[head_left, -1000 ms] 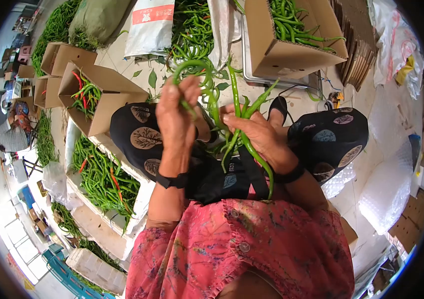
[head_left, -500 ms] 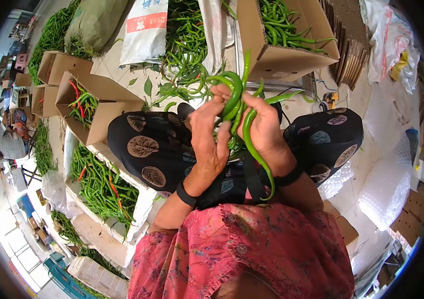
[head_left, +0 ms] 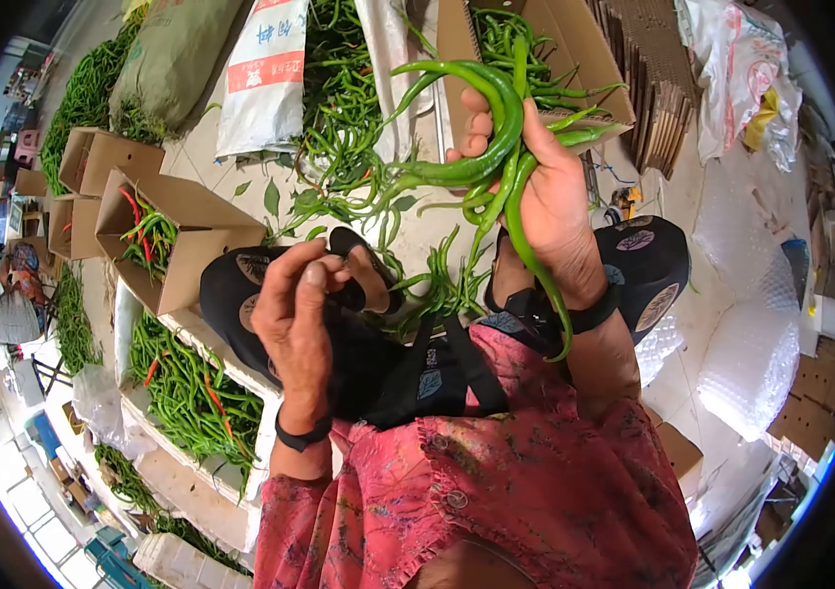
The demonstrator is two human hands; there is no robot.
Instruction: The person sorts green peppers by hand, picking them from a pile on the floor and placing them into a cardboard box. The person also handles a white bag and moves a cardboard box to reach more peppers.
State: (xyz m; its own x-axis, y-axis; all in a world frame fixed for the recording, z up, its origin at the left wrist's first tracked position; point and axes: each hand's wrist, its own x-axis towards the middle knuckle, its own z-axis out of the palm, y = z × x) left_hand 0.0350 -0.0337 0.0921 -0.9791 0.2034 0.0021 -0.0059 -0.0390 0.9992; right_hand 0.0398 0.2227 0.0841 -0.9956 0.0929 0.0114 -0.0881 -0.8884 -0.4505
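ahead, a chilli pile (head_left: 339, 113) was flanked by a sack (head_left: 262, 93) on the left and a chilli-filled carton (head_left: 597, 49) on the right; chillies (head_left: 187, 388) were contained in a foam box (head_left: 265, 424) at left.

- Right hand (head_left: 560, 211): fingers partly hidden behind the held green peppers (head_left: 508, 108), whose exact count is unclear.
- Large cardboard box (head_left: 584, 39): cut off by the top edge, contents partly covered by the held green peppers.
- Printed white sack (head_left: 262, 88): top cut off.
- Distant person (head_left: 7, 306): too small to tell what the hands do.
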